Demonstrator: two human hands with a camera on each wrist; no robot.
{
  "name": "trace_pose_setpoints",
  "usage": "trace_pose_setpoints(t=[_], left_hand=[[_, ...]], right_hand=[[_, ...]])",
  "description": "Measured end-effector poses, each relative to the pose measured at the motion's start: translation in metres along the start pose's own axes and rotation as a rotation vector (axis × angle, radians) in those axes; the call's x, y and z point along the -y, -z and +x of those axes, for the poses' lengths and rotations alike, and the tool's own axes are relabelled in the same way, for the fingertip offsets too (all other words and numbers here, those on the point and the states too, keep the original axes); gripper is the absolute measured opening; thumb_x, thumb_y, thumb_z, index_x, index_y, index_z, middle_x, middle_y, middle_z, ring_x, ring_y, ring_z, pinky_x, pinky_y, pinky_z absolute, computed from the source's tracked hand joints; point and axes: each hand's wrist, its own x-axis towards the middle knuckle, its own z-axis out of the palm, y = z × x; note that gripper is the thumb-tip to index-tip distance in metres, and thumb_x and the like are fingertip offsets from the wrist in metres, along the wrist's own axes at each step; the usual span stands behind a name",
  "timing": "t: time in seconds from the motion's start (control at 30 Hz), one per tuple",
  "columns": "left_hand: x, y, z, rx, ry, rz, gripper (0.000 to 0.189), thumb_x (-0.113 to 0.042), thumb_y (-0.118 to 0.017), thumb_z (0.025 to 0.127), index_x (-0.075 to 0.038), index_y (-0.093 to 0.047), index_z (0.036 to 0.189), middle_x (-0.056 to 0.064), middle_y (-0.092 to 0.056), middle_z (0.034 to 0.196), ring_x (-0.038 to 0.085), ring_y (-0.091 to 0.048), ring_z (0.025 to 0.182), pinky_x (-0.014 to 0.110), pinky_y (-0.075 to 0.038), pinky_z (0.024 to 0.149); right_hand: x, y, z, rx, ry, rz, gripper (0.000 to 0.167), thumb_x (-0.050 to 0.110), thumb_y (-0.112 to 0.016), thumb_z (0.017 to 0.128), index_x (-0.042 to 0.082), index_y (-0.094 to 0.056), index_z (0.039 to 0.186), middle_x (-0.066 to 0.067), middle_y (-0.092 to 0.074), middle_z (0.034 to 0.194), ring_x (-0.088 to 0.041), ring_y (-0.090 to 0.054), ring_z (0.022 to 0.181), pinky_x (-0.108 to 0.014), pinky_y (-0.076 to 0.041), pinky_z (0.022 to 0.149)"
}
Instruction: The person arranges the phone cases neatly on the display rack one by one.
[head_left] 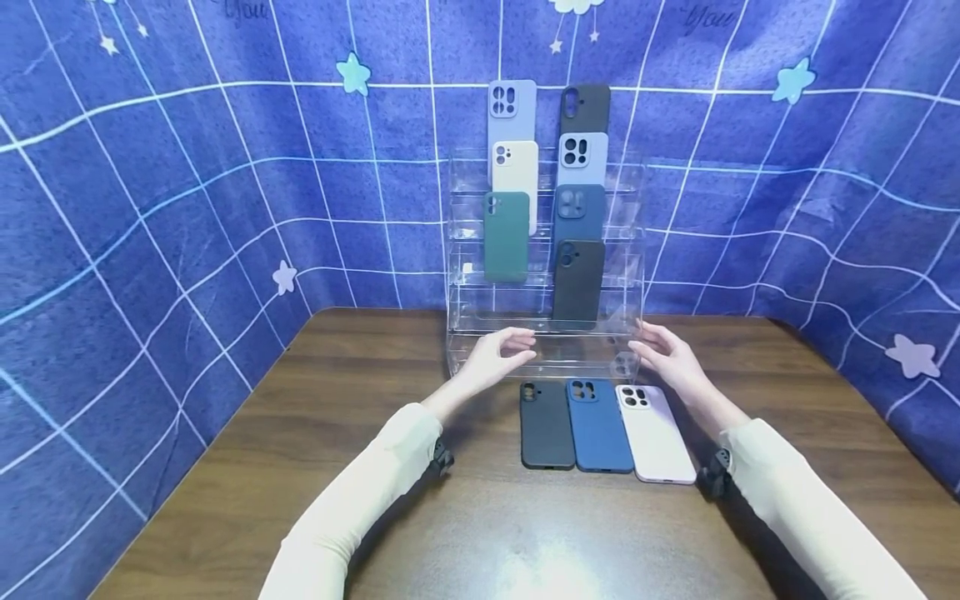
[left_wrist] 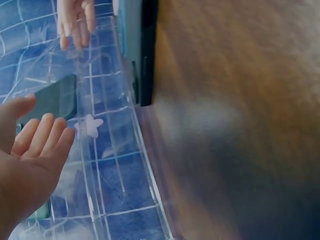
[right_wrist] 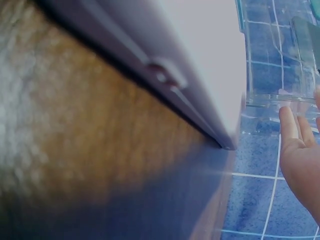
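A clear stepped display rack (head_left: pixel 465 321) stands at the back of the table and holds phone cases in two columns. My left hand (head_left: pixel 497 357) hovers before its lower front tier, fingers loosely extended with nothing between them. At the rack's right side is my right hand (head_left: pixel 671 360), its fingertips right at the clear edge; the right wrist view shows those fingers (right_wrist: pixel 287 122) extended beside the clear plastic. Between my forearms, a black phone case (head_left: pixel 547 429), a blue phone case (head_left: pixel 602 429) and a pale pink phone case (head_left: pixel 660 442) lie side by side on the table.
The rack's left column has a lavender case (head_left: pixel 517 117), a cream case (head_left: pixel 517 171) and a green case (head_left: pixel 506 242). On the right are black, light blue (head_left: pixel 592 162), dark blue (head_left: pixel 581 221) and black cases. A blue patterned cloth (head_left: pixel 360 200) hangs around the wooden table (head_left: pixel 360 367).
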Motion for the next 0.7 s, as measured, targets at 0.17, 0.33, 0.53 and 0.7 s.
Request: trace_pose_setpoints(t=[0.17,0.33,0.53,0.7], left_hand=[[0.003,-0.005,-0.005,0.083,-0.001,0.019,0.034,-0.015,-0.065,0.088,-0.004,-0.061,0.119,0.011,-0.068,0.112,0.022,-0.066,0.102,0.028,-0.054,0.087],[0.01,-0.008,-0.009,0.217,0.018,0.09,0.033,-0.019,-0.064,0.089,-0.004,-0.062,0.118,0.009,-0.069,0.112,0.02,-0.065,0.104,0.031,-0.05,0.094],[0.016,-0.009,-0.012,0.293,0.026,0.162,0.032,-0.019,-0.063,0.09,-0.003,-0.062,0.117,0.008,-0.068,0.114,0.021,-0.063,0.107,0.033,-0.047,0.099],[0.017,-0.009,-0.014,0.329,0.042,0.175,0.031,-0.02,-0.063,0.09,-0.003,-0.063,0.116,0.009,-0.069,0.111,0.021,-0.063,0.107,0.032,-0.046,0.099]], right_hand=[[-0.001,0.002,0.0,0.01,0.002,-0.011,0.059,0.019,-0.058,0.094,-0.007,-0.032,0.14,-0.025,-0.048,0.13,0.01,-0.057,0.096,-0.014,-0.051,0.083],[-0.002,0.002,-0.001,0.009,-0.004,-0.003,0.056,0.014,-0.056,0.094,-0.007,-0.032,0.14,-0.022,-0.05,0.127,0.01,-0.058,0.096,-0.014,-0.051,0.083],[0.001,0.0,-0.001,0.011,0.001,-0.007,0.057,0.015,-0.057,0.094,-0.008,-0.031,0.14,-0.031,-0.045,0.131,0.009,-0.058,0.097,-0.016,-0.051,0.084],[0.002,0.0,-0.001,-0.001,0.001,-0.009,0.056,0.014,-0.056,0.094,-0.009,-0.032,0.139,-0.016,-0.054,0.123,0.009,-0.058,0.095,-0.014,-0.052,0.083]])
